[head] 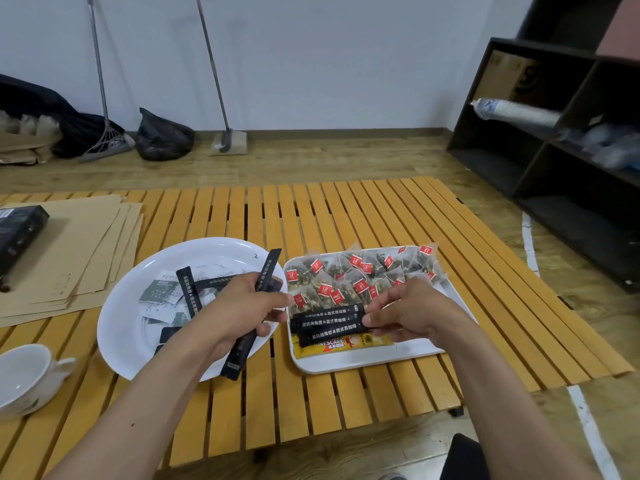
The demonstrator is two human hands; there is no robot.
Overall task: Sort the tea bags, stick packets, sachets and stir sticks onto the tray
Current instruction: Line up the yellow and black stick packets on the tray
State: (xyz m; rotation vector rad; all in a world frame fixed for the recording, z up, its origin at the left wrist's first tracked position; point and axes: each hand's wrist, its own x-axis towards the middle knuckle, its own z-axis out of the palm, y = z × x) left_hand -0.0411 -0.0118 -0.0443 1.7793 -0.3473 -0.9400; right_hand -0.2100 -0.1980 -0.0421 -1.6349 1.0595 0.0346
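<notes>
A white rectangular tray [349, 363] holds several clear tea bags with red tags [360, 271] along its far side, three black stick packets [329, 323] in a row and yellow Nescafe packets [343, 344] under them. My right hand [408, 313] pinches the right ends of the black packets on the tray. My left hand [242, 306] grips a long black stick packet [254, 313] held steeply over the round white plate [117, 327]. On the plate lie more black stick packets [188, 289] and small white and grey sachets [159, 291].
A white cup on a saucer [26, 379] sits at the near left. Brown paper sheets [79, 251] with a black box [19, 233] lie at the far left of the slatted wooden table [346, 209]. A dark shelf unit [561, 140] stands at the right.
</notes>
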